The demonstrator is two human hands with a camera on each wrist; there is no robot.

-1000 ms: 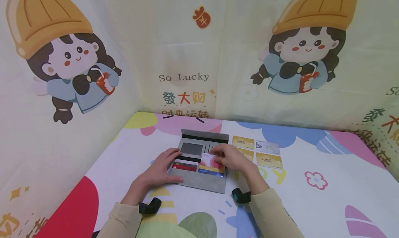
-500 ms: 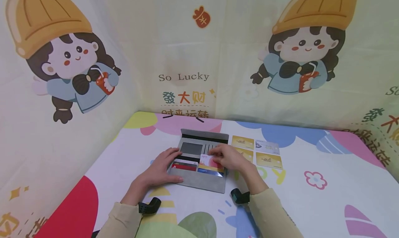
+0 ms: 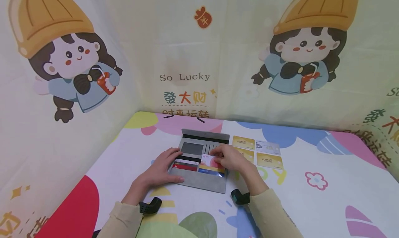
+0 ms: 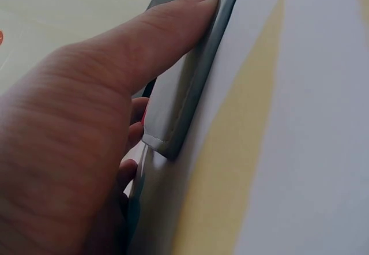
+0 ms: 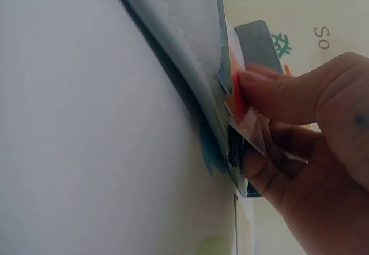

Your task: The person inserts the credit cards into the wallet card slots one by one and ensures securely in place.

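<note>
A grey wallet (image 3: 199, 185) lies unfolded on the table, with card slots and a dark window pocket. My left hand (image 3: 160, 167) rests on its left side, and in the left wrist view the straight thumb (image 4: 173, 27) presses on the wallet's front panel. With thumb and fingers, my right hand (image 3: 233, 158) pinches a white-and-pink card (image 3: 206, 159) at the right-hand pocket. Below that card shows a blue card (image 3: 207, 171). A red card (image 3: 184, 166) sits in the left pocket. In the right wrist view the pinched card (image 5: 236, 85) is tilted; its lower edge is hidden.
Right of the wallet lie several cards: gold ones (image 3: 244, 142) (image 3: 269, 160) and a silver one (image 3: 267, 148). My right hand partly covers another gold card (image 3: 246, 154). A patterned cloth (image 3: 311, 210) covers the table, and a printed curtain (image 3: 230, 64) stands behind.
Both hands stay nearly where they were. The white-and-pink card in my right hand shifts only slightly at the pocket; the wallet keeps its place.
</note>
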